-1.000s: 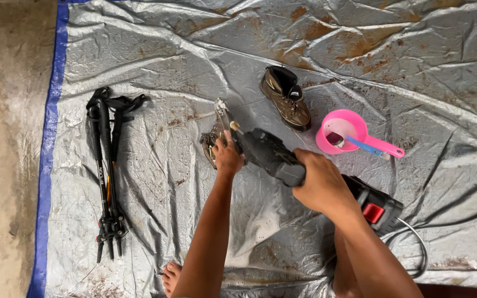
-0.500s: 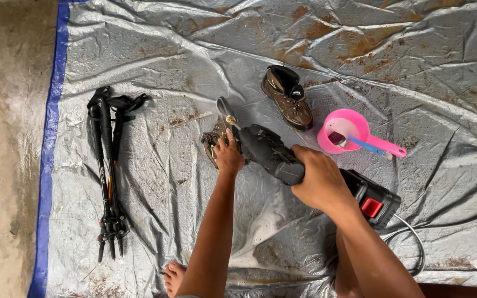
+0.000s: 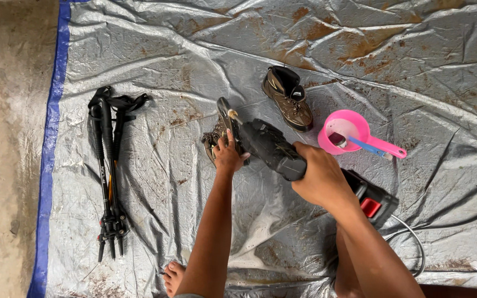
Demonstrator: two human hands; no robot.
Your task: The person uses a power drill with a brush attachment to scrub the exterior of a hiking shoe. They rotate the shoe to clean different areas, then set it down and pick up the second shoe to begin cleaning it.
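Centre of frame: the left hand (image 3: 228, 155) presses a muddy brown hiking boot (image 3: 216, 139) against the crinkled silver tarpaulin (image 3: 194, 66), fingers closed over it. The right hand (image 3: 318, 179) is clamped around a black cordless spray gun (image 3: 271, 148) aimed at that boot. Upper centre: a second brown boot (image 3: 289, 98). Right: a pink plastic scoop (image 3: 354, 133). Left: folded black trekking poles (image 3: 109, 165).
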